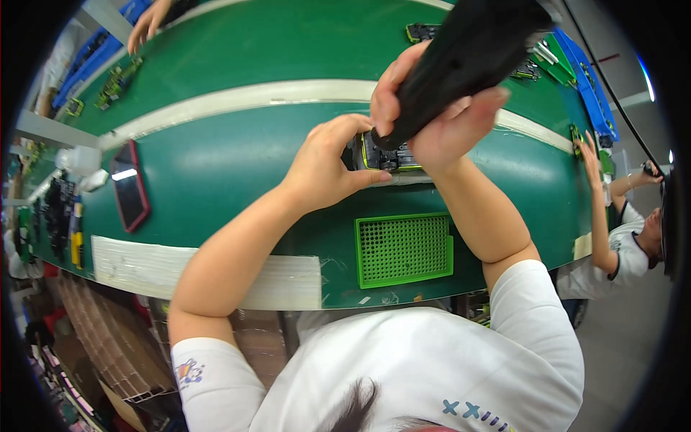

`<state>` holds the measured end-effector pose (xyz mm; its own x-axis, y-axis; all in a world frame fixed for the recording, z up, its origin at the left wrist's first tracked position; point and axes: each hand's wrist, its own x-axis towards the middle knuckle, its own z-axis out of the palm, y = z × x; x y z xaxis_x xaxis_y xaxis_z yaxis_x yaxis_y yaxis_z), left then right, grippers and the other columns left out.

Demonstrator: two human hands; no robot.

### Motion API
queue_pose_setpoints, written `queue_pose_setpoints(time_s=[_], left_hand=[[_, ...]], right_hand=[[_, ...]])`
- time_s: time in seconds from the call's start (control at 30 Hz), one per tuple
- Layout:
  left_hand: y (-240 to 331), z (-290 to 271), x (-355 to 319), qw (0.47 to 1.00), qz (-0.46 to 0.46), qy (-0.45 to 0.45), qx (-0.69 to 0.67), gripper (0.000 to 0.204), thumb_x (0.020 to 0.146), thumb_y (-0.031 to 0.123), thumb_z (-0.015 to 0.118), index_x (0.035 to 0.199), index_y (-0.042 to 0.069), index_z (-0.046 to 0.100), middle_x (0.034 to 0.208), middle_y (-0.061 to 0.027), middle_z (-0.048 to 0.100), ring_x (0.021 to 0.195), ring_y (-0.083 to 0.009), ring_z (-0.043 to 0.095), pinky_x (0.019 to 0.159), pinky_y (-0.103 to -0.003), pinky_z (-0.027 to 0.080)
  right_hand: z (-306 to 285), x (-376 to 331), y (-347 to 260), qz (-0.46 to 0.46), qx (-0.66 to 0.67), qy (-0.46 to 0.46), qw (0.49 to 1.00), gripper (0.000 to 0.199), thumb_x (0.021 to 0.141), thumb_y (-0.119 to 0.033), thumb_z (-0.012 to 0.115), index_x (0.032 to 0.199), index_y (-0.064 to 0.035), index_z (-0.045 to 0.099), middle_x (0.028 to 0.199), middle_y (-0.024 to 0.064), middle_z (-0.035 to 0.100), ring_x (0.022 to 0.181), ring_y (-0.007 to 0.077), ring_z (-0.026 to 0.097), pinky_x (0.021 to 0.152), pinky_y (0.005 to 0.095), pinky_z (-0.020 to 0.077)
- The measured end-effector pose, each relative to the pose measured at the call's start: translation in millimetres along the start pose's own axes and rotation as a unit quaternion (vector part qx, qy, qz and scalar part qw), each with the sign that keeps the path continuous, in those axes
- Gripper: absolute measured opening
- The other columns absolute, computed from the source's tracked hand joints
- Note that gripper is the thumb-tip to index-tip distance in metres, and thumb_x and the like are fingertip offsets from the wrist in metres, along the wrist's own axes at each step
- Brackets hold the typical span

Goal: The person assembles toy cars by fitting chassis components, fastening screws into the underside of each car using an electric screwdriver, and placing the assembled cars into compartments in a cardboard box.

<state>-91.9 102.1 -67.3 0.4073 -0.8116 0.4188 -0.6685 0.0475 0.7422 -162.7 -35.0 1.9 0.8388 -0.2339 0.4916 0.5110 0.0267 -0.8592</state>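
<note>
We are pinching the small black assembly [385,155] above the green tray [403,249] with our left hand [327,162], our right hand [432,108] gripping the black driver [468,57] onto it; next, probably steady downward pressure.

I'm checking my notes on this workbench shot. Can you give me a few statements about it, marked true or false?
1. The right hand grips a black power tool. True.
2. The left hand steadies a small black part. True.
3. The green tray lies beyond the part. False: it lies nearer the person.
4. The phone is right of the tray. False: it is far to the left.
5. The belt is green. True.
</note>
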Motion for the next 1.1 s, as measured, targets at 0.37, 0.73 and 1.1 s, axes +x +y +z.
queue_pose_setpoints(time_s=[0.37, 0.73, 1.1], left_hand=[[65, -69, -10, 0.978, -0.015, 0.12, -0.167, 0.054, 0.073, 0.002, 0.071, 0.121, 0.001, 0.046, 0.12, -0.0165, 0.057, 0.11, -0.0198, 0.055, 0.097, -0.032, 0.042], [45, -134, -107, 0.876, -0.221, 0.016, 0.428, 0.057, 0.077, 0.023, 0.075, 0.123, -0.002, 0.054, 0.11, -0.0218, 0.06, 0.099, -0.0348, 0.059, 0.088, -0.039, 0.046], [-24, -78, -20, 0.923, -0.129, 0.077, 0.353, 0.042, 0.088, 0.032, 0.062, 0.124, 0.011, 0.058, 0.133, -0.0233, 0.047, 0.117, -0.04, 0.05, 0.096, -0.042, 0.043]], right_hand=[[-59, -1, -115, -0.234, 0.076, 0.202, 0.948, 0.071, 0.082, -0.074, 0.041, 0.081, -0.0043, 0.054, 0.056, 0.0069, 0.055, 0.044, 0.017, 0.054, 0.043, 0.0285, 0.0467], [-90, 6, -123, -0.345, -0.063, 0.241, 0.905, 0.071, 0.08, -0.075, 0.041, 0.077, -0.0054, 0.054, 0.053, 0.0061, 0.055, 0.042, 0.0131, 0.056, 0.039, 0.0198, 0.0461], [-85, 6, -115, -0.332, -0.018, 0.241, 0.912, 0.067, 0.085, -0.071, 0.04, 0.074, -0.0061, 0.055, 0.05, 0.0055, 0.054, 0.037, 0.0129, 0.053, 0.035, 0.0212, 0.044]])
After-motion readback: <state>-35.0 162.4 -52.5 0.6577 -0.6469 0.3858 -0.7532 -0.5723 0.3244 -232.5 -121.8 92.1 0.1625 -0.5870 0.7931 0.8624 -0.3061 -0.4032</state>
